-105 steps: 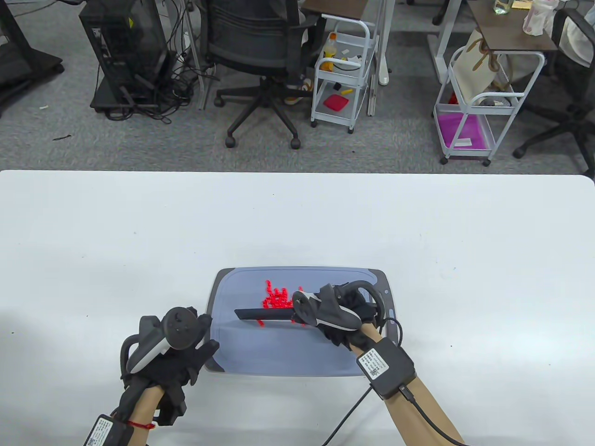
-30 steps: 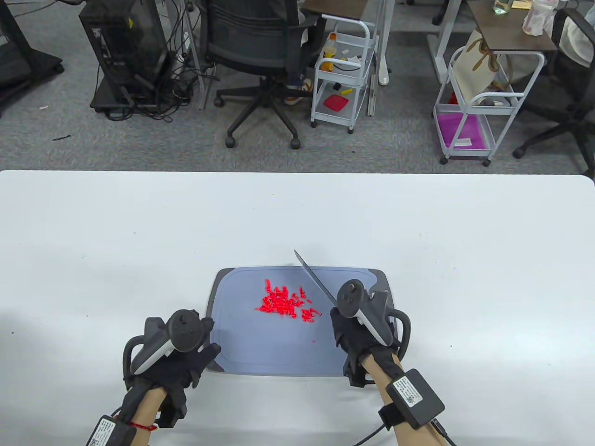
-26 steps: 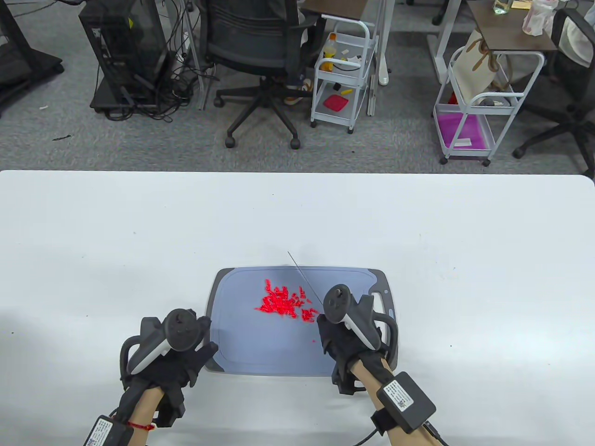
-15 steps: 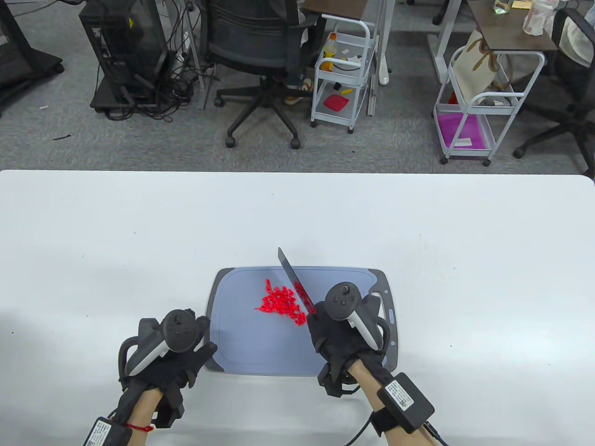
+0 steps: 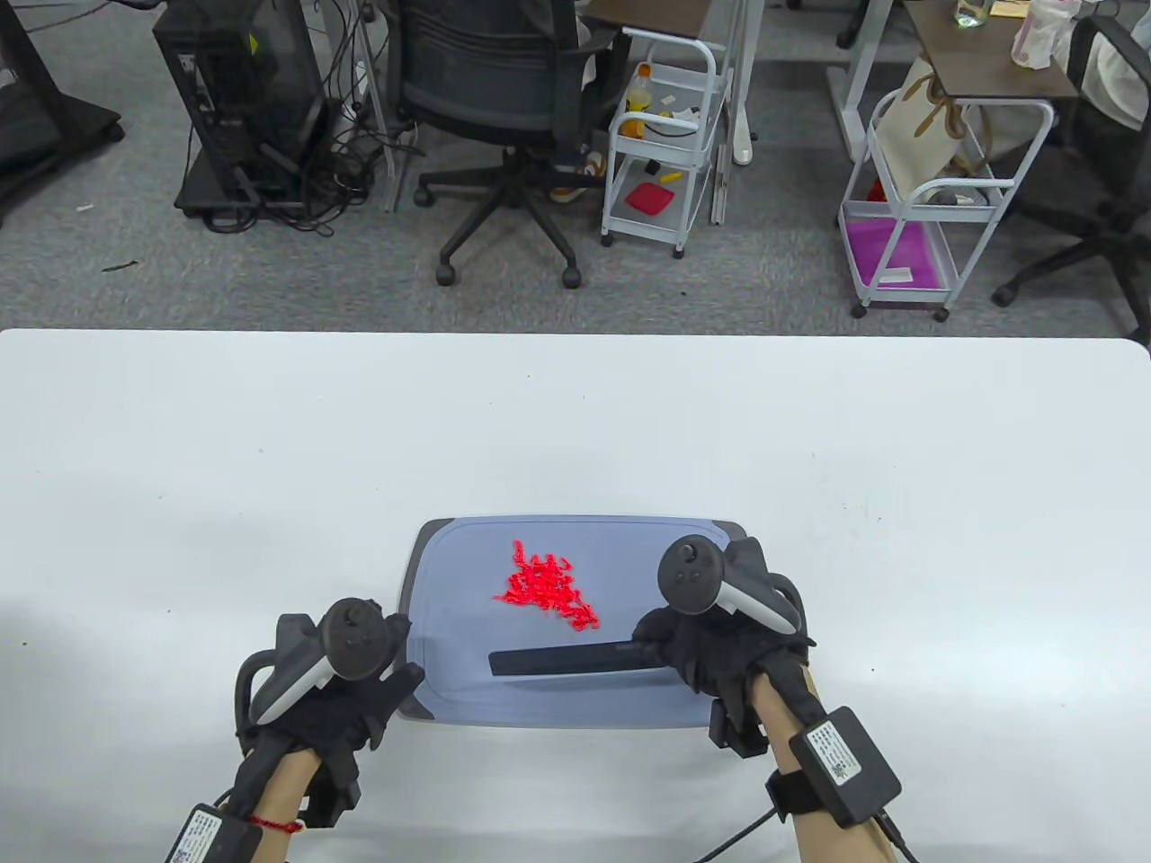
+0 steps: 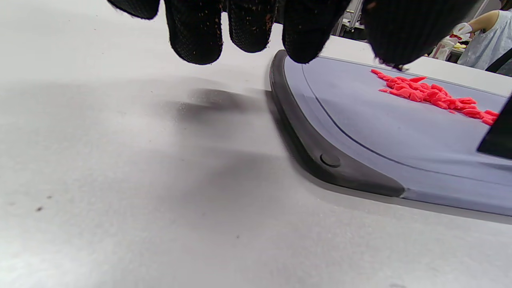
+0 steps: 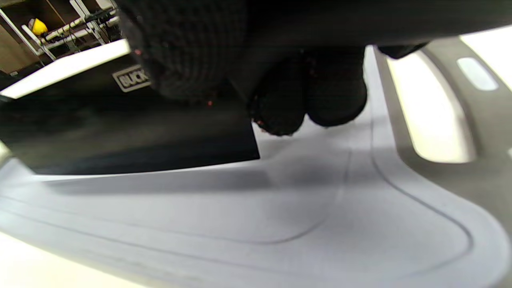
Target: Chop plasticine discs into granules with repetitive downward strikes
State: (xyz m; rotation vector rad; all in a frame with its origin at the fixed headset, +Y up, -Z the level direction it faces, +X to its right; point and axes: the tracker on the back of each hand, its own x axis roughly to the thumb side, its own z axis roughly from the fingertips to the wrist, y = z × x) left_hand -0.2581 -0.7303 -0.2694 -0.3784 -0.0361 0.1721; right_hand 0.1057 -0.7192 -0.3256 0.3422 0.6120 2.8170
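Knife, black flat-bladed (image 5: 566,661), now lies low and roughly level across the near part of the grey-blue plastic cutting board (image 5: 468,548), tip pointing to 9 o'clock. Half a second ago the blade stood angled toward 11 o'clock, right over the red plasticine granules (image 5: 544,589); a second ago it was raised at the pile's 3 o'clock side. So the blade has swung out of the pile and down to its 6 o'clock side, apart from the bits. Judgement: chopping pauses here, either a scrape-and-gather pass or setting the knife down; the pile looks tighter than a second ago, stray bits at 4 o'clock mostly pulled in.

Right hand (image 5: 719,652) is clenched around the knife handle; right wrist view shows fingers (image 7: 188,48) wrapped over it, with the blade edge seemingly just above the board surface.

Left hand (image 5: 333,701) rests at the board's 8 o'clock corner, same spot as before; fingertips (image 6: 196,40) hang loose above the white table (image 5: 180,449) and board edge, grasping nothing.

Granules sit in one cluster at board centre, slightly toward 12 o'clock. No whole discs visible; pieces already small.

Writing: blade face shows a boxed mark reading "BUCK", rest hidden by the glove. Wrist-pack labels are too small to read.
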